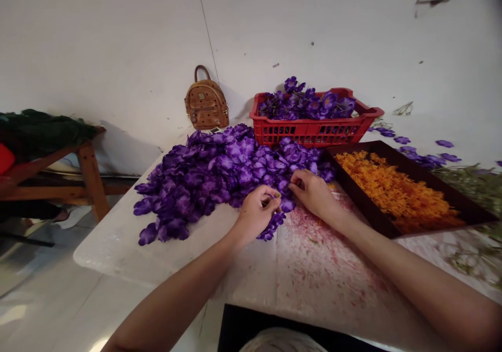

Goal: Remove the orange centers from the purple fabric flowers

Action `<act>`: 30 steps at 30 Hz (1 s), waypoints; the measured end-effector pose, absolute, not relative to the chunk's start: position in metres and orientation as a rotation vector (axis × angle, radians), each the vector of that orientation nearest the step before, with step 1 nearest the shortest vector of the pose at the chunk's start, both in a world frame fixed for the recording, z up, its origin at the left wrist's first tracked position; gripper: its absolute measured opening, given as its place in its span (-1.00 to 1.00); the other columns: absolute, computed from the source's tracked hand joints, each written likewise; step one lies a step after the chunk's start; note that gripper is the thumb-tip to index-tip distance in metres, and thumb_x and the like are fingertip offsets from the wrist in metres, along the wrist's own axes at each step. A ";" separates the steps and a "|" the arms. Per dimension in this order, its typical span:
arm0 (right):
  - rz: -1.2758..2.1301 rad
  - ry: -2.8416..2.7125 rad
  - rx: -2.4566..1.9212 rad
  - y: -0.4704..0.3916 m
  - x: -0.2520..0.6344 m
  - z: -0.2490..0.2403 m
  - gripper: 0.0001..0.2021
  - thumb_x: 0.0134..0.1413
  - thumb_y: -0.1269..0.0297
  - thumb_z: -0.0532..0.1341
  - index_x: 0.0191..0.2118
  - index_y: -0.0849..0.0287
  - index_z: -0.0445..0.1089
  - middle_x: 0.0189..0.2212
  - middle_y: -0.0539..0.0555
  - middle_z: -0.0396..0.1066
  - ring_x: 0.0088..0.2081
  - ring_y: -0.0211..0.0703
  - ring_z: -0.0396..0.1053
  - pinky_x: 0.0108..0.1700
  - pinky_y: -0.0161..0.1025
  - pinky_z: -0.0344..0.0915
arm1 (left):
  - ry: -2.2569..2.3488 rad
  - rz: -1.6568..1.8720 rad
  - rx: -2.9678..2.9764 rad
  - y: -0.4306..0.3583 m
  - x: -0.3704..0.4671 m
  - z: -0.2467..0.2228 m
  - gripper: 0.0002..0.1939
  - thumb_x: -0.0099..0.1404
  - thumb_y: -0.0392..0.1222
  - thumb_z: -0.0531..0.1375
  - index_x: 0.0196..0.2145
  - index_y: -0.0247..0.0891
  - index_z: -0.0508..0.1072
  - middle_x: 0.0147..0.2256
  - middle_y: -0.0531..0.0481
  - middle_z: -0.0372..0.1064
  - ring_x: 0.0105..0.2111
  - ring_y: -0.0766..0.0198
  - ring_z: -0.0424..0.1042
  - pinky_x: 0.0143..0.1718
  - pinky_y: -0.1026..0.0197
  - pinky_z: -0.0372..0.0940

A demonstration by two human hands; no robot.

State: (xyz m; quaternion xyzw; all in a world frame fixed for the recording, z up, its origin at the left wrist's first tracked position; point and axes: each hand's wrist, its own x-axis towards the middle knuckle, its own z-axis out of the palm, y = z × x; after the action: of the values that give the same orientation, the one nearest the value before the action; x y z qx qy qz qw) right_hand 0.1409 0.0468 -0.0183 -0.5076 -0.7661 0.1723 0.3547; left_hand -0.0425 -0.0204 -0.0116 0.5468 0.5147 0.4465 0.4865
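Our left hand (257,213) is closed, its fingertips pinching a small purple petal cluster (271,227) that hangs just below them; our right hand (311,192) is curled beside it, thumb and forefinger close together at the edge of the purple petal pile (219,169), though we cannot tell whether they grip anything; if the left pinch loosens, the cluster could slip and its thin petals scatter, while too hard a squeeze could crease them; the pile spreads loosely over the tabletop (251,284) towards its left side, so a sweeping wrist could push petals over the edge; near our right forearm lie reddish scraps (314,237), which could cling to the petals if they drag there; beyond that, a dark tray (472,213) of orange blossoms (396,190) sits close enough for an elbow to knock it and mix the colours; behind the pile, a red crate (301,123) is heaped above its rim with purple flowers (309,101), and a bump could tip some out; a brown backpack (206,106) stands against the wall.
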 end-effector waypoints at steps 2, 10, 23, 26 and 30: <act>0.471 -1.949 -1.271 0.044 0.143 -0.016 -0.86 0.10 0.37 0.21 -0.44 0.06 0.26 -0.45 0.00 0.37 -0.39 -0.10 0.32 -0.28 -0.17 0.20 | 1.263 1.104 1.275 -0.020 -0.043 -0.009 -0.86 0.32 -0.27 0.26 -0.16 -0.19 0.40 -0.51 0.09 0.49 -0.48 0.27 0.46 -0.35 0.24 0.25; 1.112 -1.635 -1.115 0.025 0.160 -0.007 -0.76 0.15 0.10 0.29 -0.40 0.06 0.26 -0.52 -0.05 0.37 -0.42 -0.11 0.40 -0.32 -0.18 0.28 | 1.285 1.126 1.479 -0.017 -0.043 -0.005 -0.71 0.33 -0.37 0.11 -0.41 -0.20 0.61 -0.43 0.00 0.54 -0.39 0.26 0.47 -0.29 0.23 0.29; 0.997 -1.757 -1.053 0.007 0.151 -0.014 -0.82 0.17 0.20 0.26 -0.41 0.07 0.30 -0.51 -0.08 0.26 -0.45 -0.18 0.22 -0.37 -0.20 0.14 | 1.325 1.220 1.338 -0.006 -0.039 -0.011 -0.93 0.23 -0.18 0.38 -0.41 -0.16 0.68 -0.33 -0.05 0.65 -0.29 0.17 0.55 -0.13 0.12 0.41; 0.907 -1.726 -1.053 0.006 0.151 -0.013 -0.85 0.18 0.23 0.26 -0.40 0.08 0.34 -0.45 -0.03 0.30 -0.39 -0.14 0.27 -0.30 -0.18 0.18 | 1.356 1.192 1.333 -0.007 -0.039 -0.010 -0.86 0.25 -0.12 0.37 -0.44 -0.18 0.65 -0.41 -0.02 0.59 -0.39 0.21 0.48 -0.26 0.17 0.35; 0.795 -1.714 -1.045 0.004 0.152 -0.013 -0.87 0.19 0.27 0.26 -0.39 0.08 0.38 -0.38 0.01 0.34 -0.31 -0.11 0.32 -0.23 -0.15 0.22 | 1.363 1.177 1.341 -0.010 -0.038 -0.008 -0.75 0.30 -0.07 0.33 -0.49 -0.22 0.59 -0.48 0.01 0.51 -0.46 0.27 0.40 -0.36 0.21 0.26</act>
State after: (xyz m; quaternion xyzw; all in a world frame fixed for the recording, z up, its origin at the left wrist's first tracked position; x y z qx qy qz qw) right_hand 0.1519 0.0045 -0.0133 -0.4268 -0.7001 0.3245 0.4716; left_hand -0.0377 -0.0095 -0.0085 0.5383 0.5470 0.4724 0.4334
